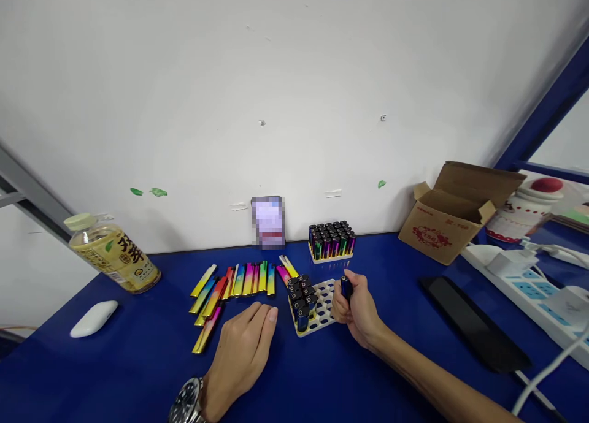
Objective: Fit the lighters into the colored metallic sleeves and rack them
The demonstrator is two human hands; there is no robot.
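My right hand [356, 309] is closed around a dark-topped lighter [346, 286], held upright by the right side of a white tray with holes [326, 297]. Most of that lighter is hidden by my fingers. Several black-topped lighters [301, 306] stand in the tray's left part; the visible holes to their right are bare. My left hand [243, 343] rests in a loose fist left of the tray, its fingertips hidden underneath. Behind and left of it, several shiny multicoloured lighters [248, 280] lie on the blue table [285, 383].
A second tray full of upright lighters [332, 240] stands by the wall, with a phone [268, 224] leaning to its left. A tea bottle [117, 254] and white mouse [94, 319] are at left. Rightward are an open carton [439, 227], black device [473, 322] and power strip [534, 288].
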